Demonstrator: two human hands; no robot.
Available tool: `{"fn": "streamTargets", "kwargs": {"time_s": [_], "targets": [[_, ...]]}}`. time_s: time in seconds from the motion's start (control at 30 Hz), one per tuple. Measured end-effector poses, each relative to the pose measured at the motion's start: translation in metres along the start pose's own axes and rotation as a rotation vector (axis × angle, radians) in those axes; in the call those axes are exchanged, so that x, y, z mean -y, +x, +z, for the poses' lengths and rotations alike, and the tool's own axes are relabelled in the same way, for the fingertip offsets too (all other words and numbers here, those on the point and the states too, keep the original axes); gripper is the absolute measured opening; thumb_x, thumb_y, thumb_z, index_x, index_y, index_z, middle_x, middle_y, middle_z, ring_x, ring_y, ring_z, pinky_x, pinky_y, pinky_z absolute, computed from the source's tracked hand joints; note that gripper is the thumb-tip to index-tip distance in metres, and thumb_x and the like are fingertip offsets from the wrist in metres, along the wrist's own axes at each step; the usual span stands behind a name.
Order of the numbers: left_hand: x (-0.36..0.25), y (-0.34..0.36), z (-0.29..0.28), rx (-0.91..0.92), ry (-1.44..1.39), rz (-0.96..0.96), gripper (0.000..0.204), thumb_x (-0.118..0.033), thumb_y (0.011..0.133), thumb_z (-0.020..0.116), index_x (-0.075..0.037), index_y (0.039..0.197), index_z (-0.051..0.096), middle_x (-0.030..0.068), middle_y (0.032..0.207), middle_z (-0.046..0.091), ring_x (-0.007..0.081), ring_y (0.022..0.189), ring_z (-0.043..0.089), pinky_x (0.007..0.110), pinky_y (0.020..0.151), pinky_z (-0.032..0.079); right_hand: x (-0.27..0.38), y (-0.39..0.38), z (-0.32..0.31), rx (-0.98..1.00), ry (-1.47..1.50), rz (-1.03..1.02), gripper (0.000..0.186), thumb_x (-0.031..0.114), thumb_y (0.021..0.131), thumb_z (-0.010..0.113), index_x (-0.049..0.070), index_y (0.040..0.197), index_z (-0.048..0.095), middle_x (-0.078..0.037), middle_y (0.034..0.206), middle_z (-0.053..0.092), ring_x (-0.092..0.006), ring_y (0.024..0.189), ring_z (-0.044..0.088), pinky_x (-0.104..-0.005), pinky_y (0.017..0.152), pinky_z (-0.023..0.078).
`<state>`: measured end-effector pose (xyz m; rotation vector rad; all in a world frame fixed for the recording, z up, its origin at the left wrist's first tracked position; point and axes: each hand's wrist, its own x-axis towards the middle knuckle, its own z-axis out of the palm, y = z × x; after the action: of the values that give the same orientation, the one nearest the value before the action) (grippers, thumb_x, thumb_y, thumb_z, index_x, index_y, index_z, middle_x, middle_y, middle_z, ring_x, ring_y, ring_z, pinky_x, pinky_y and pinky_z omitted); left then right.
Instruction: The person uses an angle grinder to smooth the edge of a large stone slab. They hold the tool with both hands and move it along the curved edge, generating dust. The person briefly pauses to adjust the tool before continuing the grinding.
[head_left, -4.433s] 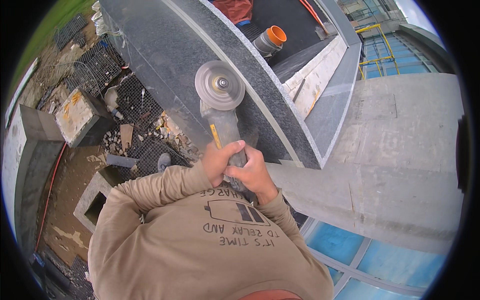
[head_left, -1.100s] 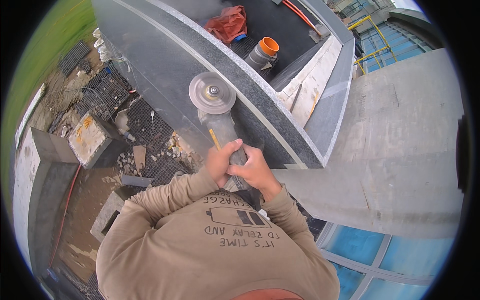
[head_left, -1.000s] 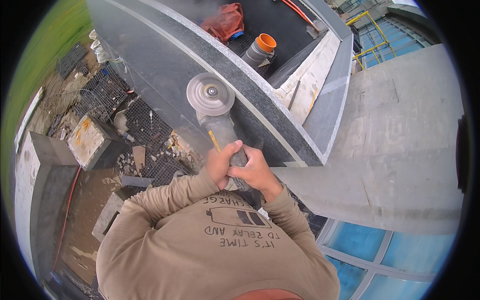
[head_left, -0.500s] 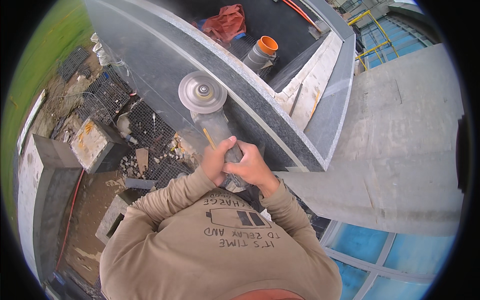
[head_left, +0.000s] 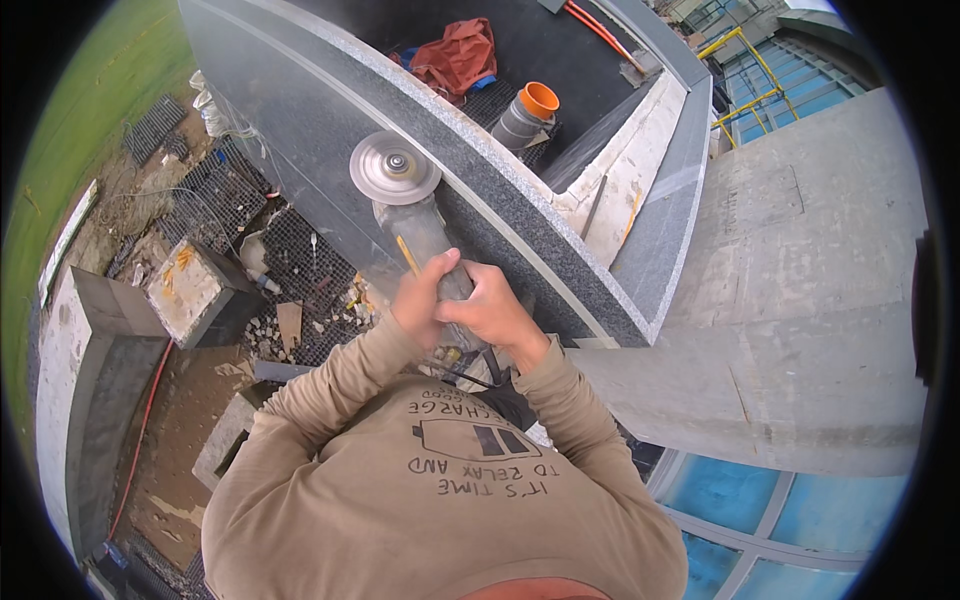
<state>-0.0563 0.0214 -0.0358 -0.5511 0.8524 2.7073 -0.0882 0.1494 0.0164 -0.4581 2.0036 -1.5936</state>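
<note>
Granite parapet (head_left: 560, 240), concrete slab (head_left: 800, 320), perhaps glazing (head_left: 760, 500)

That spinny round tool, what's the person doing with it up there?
A person grips a grey angle grinder with both hands: the left hand and right hand wrap its body. Its round disc sits against the outer face of a dark speckled stone wall, just below the top edge. Far below lie metal grates and rubble.

Both hands cover the angle grinder (head_left: 418, 245) body's rear; beside it, the grey pipe (head_left: 522, 118) base sits hidden behind the granite coping (head_left: 520, 220).
</note>
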Motion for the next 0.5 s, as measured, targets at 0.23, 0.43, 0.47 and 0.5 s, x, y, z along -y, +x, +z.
{"fn": "streamTargets", "kwargs": {"time_s": [0.23, 0.43, 0.47, 0.5], "targets": [[-0.008, 0.011, -0.005, 0.015, -0.013, -0.018, 0.033, -0.036, 0.092, 0.068, -0.008, 0.107, 0.06, 0.004, 0.095, 0.063, 0.0156, 0.086, 0.063, 0.034, 0.08, 0.051, 0.002, 0.008, 0.002, -0.015, 0.021, 0.022, 0.037, 0.008, 0.072, 0.075, -0.008, 0.103, 0.063, -0.007, 0.089, 0.067, -0.0108, 0.081, 0.059, -0.0286, 0.072, 0.05], [0.013, -0.008, 0.007, -0.011, -0.035, 0.009, 0.033, -0.032, 0.092, 0.069, -0.006, 0.109, 0.06, 0.0043, 0.096, 0.064, 0.0162, 0.086, 0.064, 0.034, 0.078, 0.052, -0.002, -0.015, -0.003, -0.021, 0.002, 0.045, 0.041, 0.009, 0.071, 0.075, -0.009, 0.105, 0.063, -0.009, 0.093, 0.068, -0.0114, 0.084, 0.059, -0.0285, 0.075, 0.05], [0.018, -0.011, 0.01, -0.012, -0.038, 0.005, 0.033, -0.032, 0.092, 0.069, -0.006, 0.109, 0.06, 0.0044, 0.097, 0.064, 0.0162, 0.086, 0.064, 0.034, 0.077, 0.052, -0.002, -0.021, -0.005, -0.02, -0.003, 0.045, 0.042, 0.009, 0.071, 0.075, -0.009, 0.106, 0.063, -0.009, 0.094, 0.068, -0.0116, 0.085, 0.059, -0.0286, 0.075, 0.05], [0.022, -0.015, 0.013, -0.008, -0.041, 0.003, 0.032, -0.031, 0.092, 0.069, -0.006, 0.11, 0.06, 0.0045, 0.097, 0.064, 0.0162, 0.086, 0.064, 0.034, 0.077, 0.052, -0.002, -0.027, -0.007, -0.019, -0.008, 0.06, 0.043, 0.01, 0.07, 0.075, -0.009, 0.106, 0.063, -0.009, 0.094, 0.068, -0.0117, 0.085, 0.059, -0.0288, 0.076, 0.05]]}}
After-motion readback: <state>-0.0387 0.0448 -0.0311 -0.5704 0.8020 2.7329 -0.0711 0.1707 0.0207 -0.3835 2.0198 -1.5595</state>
